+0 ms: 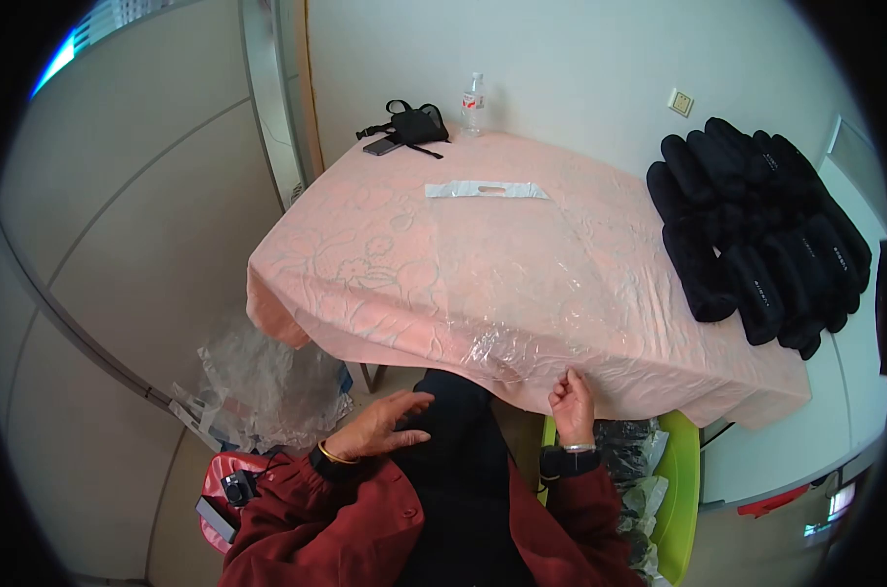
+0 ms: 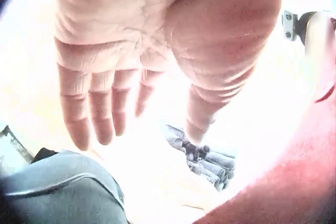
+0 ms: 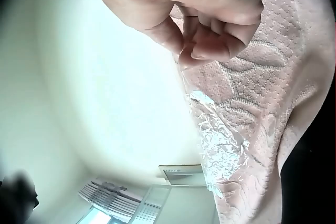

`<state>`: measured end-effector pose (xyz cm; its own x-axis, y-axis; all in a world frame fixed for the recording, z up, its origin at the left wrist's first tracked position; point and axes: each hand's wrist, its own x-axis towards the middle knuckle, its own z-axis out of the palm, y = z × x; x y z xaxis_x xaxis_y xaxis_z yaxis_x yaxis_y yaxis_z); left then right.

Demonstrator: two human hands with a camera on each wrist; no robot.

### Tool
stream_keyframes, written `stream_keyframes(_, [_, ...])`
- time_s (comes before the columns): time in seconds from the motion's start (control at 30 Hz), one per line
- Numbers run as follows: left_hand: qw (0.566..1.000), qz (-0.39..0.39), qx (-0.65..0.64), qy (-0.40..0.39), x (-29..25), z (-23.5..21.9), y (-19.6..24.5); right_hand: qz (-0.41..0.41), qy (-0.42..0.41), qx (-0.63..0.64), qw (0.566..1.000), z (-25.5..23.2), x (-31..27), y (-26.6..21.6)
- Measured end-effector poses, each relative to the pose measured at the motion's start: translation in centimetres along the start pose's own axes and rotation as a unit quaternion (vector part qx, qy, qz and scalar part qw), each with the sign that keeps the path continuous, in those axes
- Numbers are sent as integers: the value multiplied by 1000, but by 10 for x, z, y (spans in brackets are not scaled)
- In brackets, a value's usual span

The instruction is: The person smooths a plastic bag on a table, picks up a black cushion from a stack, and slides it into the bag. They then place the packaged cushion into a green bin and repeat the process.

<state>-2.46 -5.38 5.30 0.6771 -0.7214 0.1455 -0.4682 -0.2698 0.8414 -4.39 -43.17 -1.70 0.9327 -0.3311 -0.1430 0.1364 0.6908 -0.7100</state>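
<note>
A clear plastic bag point(image 1: 522, 264) with a white handle strip point(image 1: 487, 190) lies flat over the pink cloth, its crinkled lower end at the near table edge. My right hand point(image 1: 573, 403) is at that edge; thumb and curled fingers pinch the near corner of the bag. In the right wrist view, shiny film point(image 3: 220, 150) runs off from the pinching fingertips point(image 3: 197, 58). My left hand point(image 1: 390, 426) hovers above my lap, palm turned inward, fingers spread and holding nothing. The left wrist view shows its bare palm point(image 2: 157, 40).
Black cylindrical cushions point(image 1: 756, 225) are stacked at the table's right end. A bottle point(image 1: 473, 103), a black pouch point(image 1: 419, 124) and a phone point(image 1: 382, 145) sit at the back. Below right stands a green tub point(image 1: 683, 489) of wrapped dark items; crumpled plastic point(image 1: 267, 382) lies below left.
</note>
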Motion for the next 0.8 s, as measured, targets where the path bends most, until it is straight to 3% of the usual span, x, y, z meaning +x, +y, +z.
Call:
stream_keyframes(0.17, [976, -36, -144, 162, 39, -6, -28, -19, 5, -31, 999, 28, -20, -10])
stream_keyframes(0.33, [963, 11, -194, 186, 81, 2, -45, 6, -38, -181, 983, 45, -18, -4])
stream_keyframes(0.43, [930, -37, -353, 95, 95, -5, -46, 24, -68, -247, 966, 63, -7, 2])
stream_keyframes(0.47, [930, -36, -354, 96, 99, -13, -44, 30, -78, -265, 961, 67, -5, 2])
stream_keyframes(0.6, [921, -106, -346, 145, 116, -59, -33, 57, -90, -267, 958, 84, 10, -9])
stream_keyframes(0.67, [911, -77, -338, 222, 126, -73, -25, 75, -85, -256, 960, 93, 13, -13])
stream_keyframes(0.8, [875, -47, -377, 299, 139, -89, -10, 88, -77, -208, 971, 109, 19, -20])
